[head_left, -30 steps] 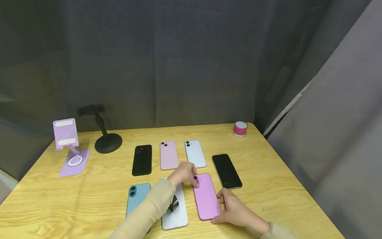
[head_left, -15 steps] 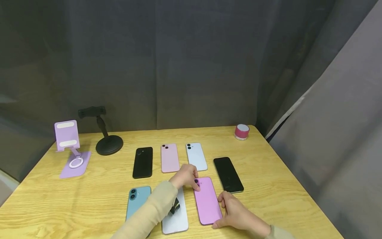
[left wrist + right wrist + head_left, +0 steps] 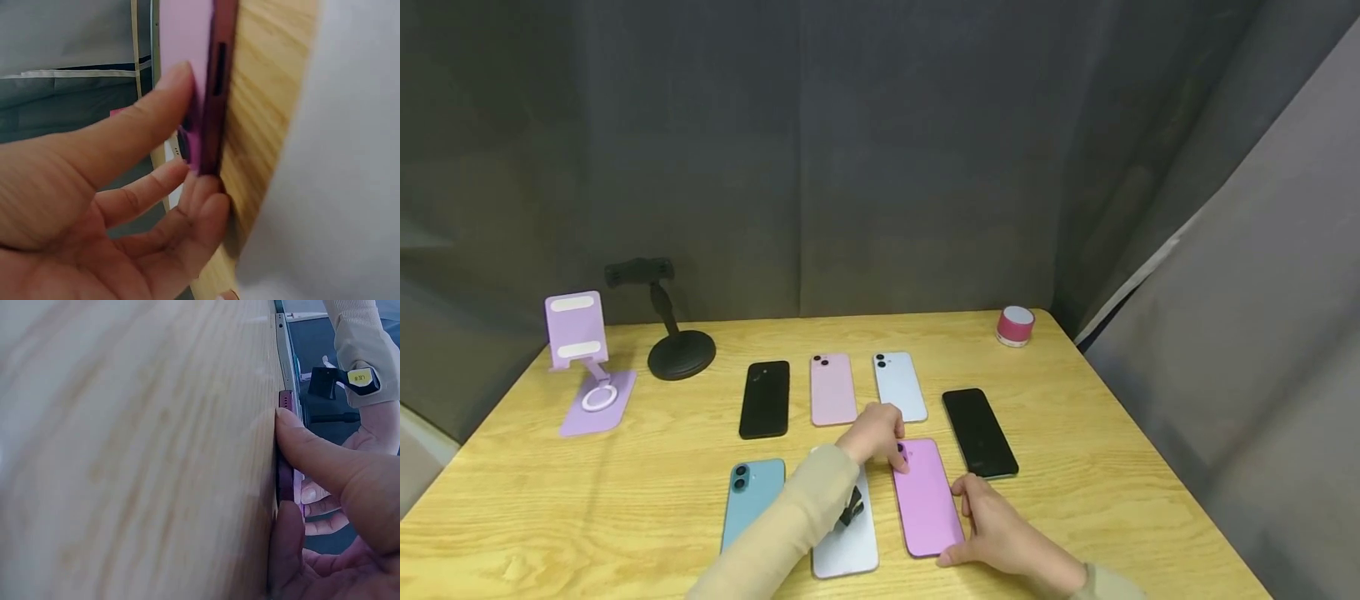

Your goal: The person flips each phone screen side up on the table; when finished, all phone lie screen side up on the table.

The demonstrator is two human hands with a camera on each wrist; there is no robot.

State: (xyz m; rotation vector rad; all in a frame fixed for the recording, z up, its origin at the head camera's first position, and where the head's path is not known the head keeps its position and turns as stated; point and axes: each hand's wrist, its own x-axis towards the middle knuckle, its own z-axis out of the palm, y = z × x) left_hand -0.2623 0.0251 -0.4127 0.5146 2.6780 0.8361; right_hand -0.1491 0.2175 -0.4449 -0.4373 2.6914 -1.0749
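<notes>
A magenta-pink smartphone [image 3: 927, 500] lies back up on the wooden table, between both hands. My left hand [image 3: 874, 435] holds its upper left corner; in the left wrist view the thumb [image 3: 169, 84] lies on the back by the camera bump, with fingertips at the top edge. My right hand [image 3: 1000, 531] grips the lower right corner, thumb at the bottom edge and fingers along the right side. Low over the table, the phone's edge [image 3: 285, 481] shows between thumb and finger in the right wrist view. Under the left forearm lies a white phone [image 3: 847, 550], partly covered.
A teal phone [image 3: 751, 493] lies at left, partly behind the sleeve. Farther back are a black phone [image 3: 765, 400], a light pink phone [image 3: 832, 392] and a pale blue phone [image 3: 900, 386]. Another black phone [image 3: 981, 433] lies right. A purple stand [image 3: 576, 329], black stand [image 3: 681, 356] and pink speaker [image 3: 1015, 327] stand behind.
The head view shifts slightly. Both hands keep their places on the magenta-pink smartphone, and the other things stay where they were.
</notes>
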